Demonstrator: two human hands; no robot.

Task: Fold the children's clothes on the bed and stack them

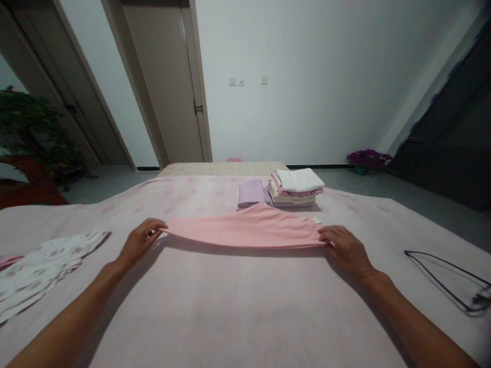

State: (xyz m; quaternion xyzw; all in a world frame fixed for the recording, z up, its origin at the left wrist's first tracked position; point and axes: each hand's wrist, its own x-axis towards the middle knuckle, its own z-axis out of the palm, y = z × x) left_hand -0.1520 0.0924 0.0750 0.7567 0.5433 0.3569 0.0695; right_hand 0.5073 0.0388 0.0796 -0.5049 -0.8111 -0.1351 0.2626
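Stretched between my two hands is a pair of pink pants [238, 230], folded lengthwise, with its near edge lifted slightly off the bed. My left hand [142, 237] pinches the narrow leg end. At the wider waist end, near a small white tag [316, 220], my right hand [347, 248] grips the corner between thumb and fingers. Just behind the pants lies a folded purple garment [251, 193]. Beside it on the right stands a stack of folded clothes [293, 197], topped by a white folded piece [299, 180].
A pale pink sheet [238, 312] covers the bed. White patterned clothing [49, 266] lies at the left, with a bit of pink cloth [9, 261] by it. Black hangers [441, 276] rest at the right. Purple flowers [369, 159] stand on the floor beyond.
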